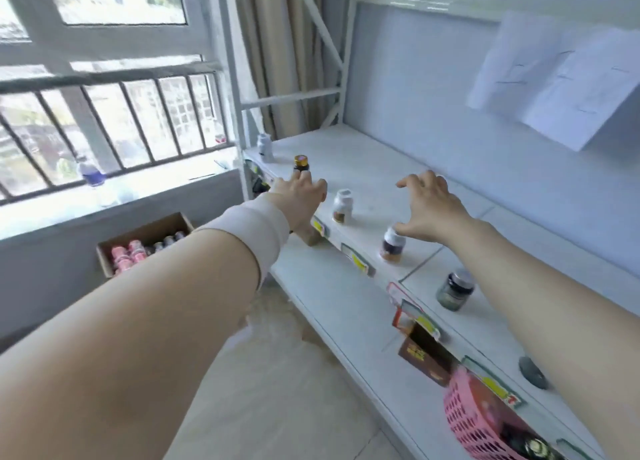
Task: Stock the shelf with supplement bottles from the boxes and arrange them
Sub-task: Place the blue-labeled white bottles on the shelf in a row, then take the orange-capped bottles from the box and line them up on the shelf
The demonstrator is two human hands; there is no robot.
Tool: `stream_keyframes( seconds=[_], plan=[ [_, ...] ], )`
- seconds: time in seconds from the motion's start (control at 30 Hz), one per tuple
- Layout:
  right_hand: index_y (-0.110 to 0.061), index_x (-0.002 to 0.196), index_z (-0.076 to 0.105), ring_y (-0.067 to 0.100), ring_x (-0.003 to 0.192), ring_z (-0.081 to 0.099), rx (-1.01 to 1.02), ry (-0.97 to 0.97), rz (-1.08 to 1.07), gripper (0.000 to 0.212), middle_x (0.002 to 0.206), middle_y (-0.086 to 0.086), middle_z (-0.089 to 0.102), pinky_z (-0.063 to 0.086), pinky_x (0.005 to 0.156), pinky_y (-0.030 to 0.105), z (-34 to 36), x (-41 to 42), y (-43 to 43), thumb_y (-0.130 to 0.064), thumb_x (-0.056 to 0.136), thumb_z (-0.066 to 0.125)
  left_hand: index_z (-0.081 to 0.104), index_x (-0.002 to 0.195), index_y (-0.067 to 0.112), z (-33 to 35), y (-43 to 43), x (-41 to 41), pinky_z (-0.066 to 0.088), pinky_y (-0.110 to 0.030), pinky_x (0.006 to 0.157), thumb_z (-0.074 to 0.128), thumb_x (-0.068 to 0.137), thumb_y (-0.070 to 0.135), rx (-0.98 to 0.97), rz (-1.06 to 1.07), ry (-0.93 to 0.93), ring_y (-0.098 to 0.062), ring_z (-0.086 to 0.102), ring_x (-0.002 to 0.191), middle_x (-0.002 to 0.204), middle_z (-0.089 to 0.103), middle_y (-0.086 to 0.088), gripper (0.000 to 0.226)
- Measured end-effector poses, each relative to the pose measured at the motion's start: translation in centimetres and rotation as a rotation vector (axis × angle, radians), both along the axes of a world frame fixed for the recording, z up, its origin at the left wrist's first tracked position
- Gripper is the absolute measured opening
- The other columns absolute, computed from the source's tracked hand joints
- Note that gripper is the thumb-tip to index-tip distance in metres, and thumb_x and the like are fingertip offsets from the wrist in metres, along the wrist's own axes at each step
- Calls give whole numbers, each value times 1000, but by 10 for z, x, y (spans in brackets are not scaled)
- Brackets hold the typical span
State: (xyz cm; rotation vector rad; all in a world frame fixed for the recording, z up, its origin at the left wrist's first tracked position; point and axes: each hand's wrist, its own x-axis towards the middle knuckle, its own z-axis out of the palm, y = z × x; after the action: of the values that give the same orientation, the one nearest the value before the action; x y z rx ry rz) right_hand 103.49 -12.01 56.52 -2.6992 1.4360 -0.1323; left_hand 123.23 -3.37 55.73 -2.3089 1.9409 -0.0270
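Setting (head view): white shelf beside a barred window; papers hang on its back wall at 2 o'clock.
Bottles on shelf: five stand upright and well apart in a row along the front edge, roughly above the price tags; the spacing suggests one marker per product.
Cardboard box: on the floor at 9 o'clock, open, with bottles inside; stocking appears barely begun.
Left hand: arm outstretched, fingers against the lower body of the gold-capped bottle at its 12 o'clock; grip or mere touch cannot be told.
Right hand: arm extended, palm down, fingers spread wide and arched, holding nothing; thumb just over the white-capped bottle at its 7 o'clock, likely poised to straighten it.
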Motion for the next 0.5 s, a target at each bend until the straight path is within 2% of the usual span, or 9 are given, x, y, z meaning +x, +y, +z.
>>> stream_keyframes(
  seconds=[0.2,0.37,0.43,0.5],
  plan=[
    [-14,132,36,32,127,31,32,75,253,71,134,14,33,39,98,42,-32,217,34,-35,73,69,33,135,13,-36,80,193,40,-45,101,68,81,33,78,329,55,-32,34,128,136,36,-13,68],
    [-17,133,35,30,128,32,90,138,425,72,133,11,33,38,103,40,-69,346,50,-37,73,69,36,130,13,-77,132,301,39,-46,101,70,80,34,145,515,151,-33,35,127,134,38,-13,64],
    [-18,133,34,29,128,32,121,165,474,70,133,10,33,39,101,40,-88,388,50,-37,74,68,33,133,10,-100,141,337,38,-45,101,70,80,36,185,585,177,-33,34,128,136,37,-15,69],
    [-18,132,35,29,127,33,141,197,524,69,132,10,34,40,101,42,-109,428,44,-37,75,68,23,142,7,-126,142,368,36,-46,104,70,80,37,215,642,207,-35,29,134,144,30,-17,83]
  ],
)
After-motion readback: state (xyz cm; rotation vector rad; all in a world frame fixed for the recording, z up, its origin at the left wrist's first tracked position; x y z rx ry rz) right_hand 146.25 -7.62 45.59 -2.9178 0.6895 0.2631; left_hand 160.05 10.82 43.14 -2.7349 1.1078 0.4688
